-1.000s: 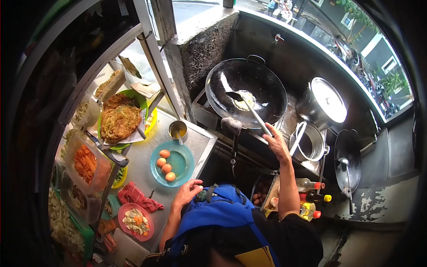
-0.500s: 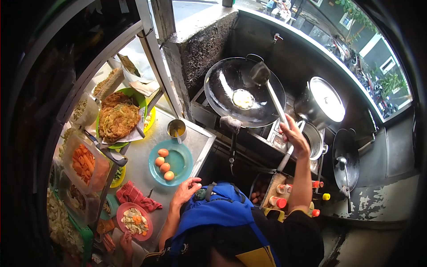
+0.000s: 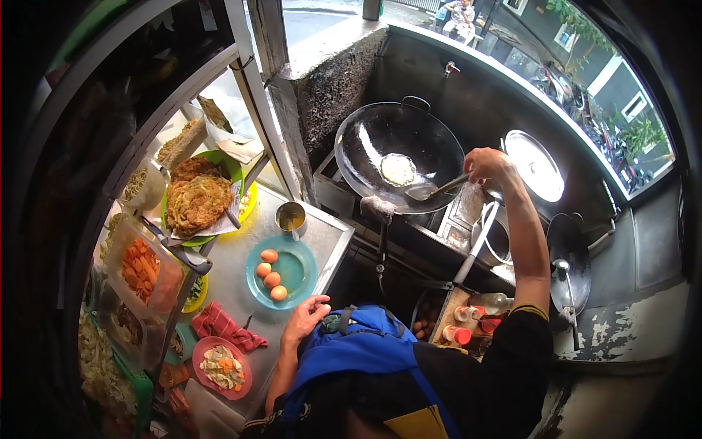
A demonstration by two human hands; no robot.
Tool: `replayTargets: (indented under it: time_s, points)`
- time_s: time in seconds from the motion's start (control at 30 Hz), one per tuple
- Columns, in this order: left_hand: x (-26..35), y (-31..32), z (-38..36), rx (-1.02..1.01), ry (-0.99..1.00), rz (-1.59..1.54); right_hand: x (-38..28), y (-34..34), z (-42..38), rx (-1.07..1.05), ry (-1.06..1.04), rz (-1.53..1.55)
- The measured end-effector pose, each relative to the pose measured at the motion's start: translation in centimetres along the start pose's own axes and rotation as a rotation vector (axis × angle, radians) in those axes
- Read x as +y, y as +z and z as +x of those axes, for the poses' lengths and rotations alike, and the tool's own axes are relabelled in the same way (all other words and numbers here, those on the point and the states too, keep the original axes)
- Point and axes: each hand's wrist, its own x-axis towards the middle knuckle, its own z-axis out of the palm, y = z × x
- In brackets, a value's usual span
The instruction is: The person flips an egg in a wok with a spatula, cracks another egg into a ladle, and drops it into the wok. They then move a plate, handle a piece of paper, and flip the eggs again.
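Observation:
My right hand [image 3: 490,165] is closed around the handle of a metal ladle [image 3: 420,192]. The ladle's bowl lies low inside a large black wok [image 3: 358,172], close to the right of a frying egg [image 3: 398,169]. My left hand [image 3: 306,319] hovers at the metal counter's edge beside a blue bag [image 3: 365,340], fingers loosely bent and apart, nothing visible in them. Beyond it, a teal plate [image 3: 296,263] bears several brown eggs [image 3: 272,279]. A metal cup [image 3: 291,217] with yellowish liquid stands above the plate.
Left: fried omelettes [image 3: 197,201], a carrot tub [image 3: 139,271], a red cloth [image 3: 227,328] and a pink plate of chopped food [image 3: 221,368]. Right: a lidded pot [image 3: 534,165], a pan [image 3: 497,238], a second wok [image 3: 568,260] and red-capped bottles [image 3: 458,335].
My right hand has moved forward and right, and the ladle's bowl has dropped from the wok's upper right to its lower right. Another hand near the pink plate has left view.

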Motion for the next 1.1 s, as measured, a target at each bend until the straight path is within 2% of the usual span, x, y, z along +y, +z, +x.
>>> replayTargets:
  time_s: [0.23,0.5,0.7,0.8,1.1]
  points:
    - [0.1,0.3,-0.3,0.013,0.003,-0.023,-1.6,-1.2,2.3,-0.104,-0.065,0.066]
    - [0.1,0.3,-0.4,0.029,0.004,0.006,-2.3,0.7,3.8,-0.060,-0.109,0.104]
    - [0.8,0.5,-0.2,0.021,0.006,0.000,-1.7,1.9,4.6,0.075,-0.082,0.058]
    - [1.1,0.4,-0.3,0.021,-0.006,0.019,-1.3,1.6,4.3,0.076,-0.089,-0.012]
    - [-0.2,0.4,0.4,0.009,0.007,0.008,-1.6,0.0,2.8,0.000,-0.101,0.032]
